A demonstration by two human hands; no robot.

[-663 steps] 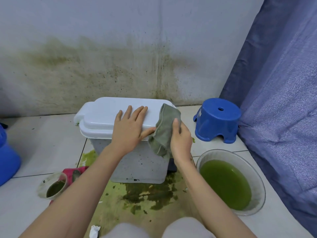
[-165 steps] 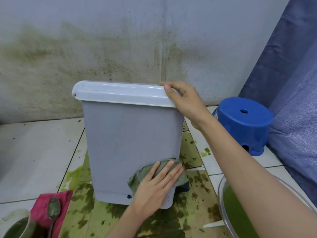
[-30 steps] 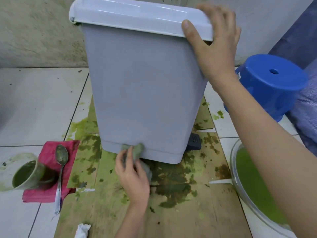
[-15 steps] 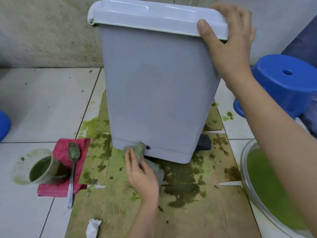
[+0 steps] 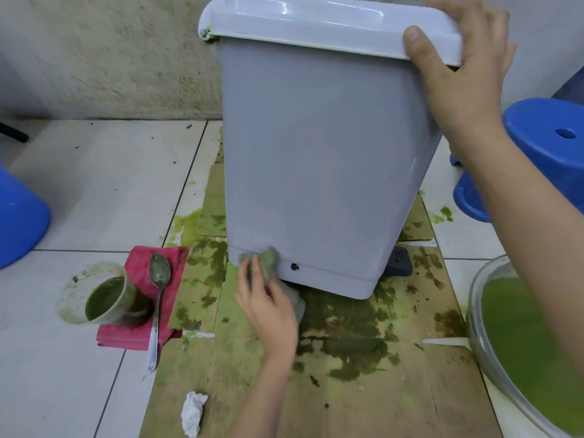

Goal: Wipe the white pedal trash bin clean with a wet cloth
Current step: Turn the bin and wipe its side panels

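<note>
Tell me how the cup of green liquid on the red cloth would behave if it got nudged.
The cup looks like thin clear plastic, so probably light and easy to shove. It already leans on the bunched red cloth, so it may tip. It is open-topped and part full, so a knock would likely spill.

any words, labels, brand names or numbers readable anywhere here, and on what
None can be read.
The trash bin, its lid and the blue stool show no print.
The black pedal has small raised marks, too small and blurred to read.
</note>
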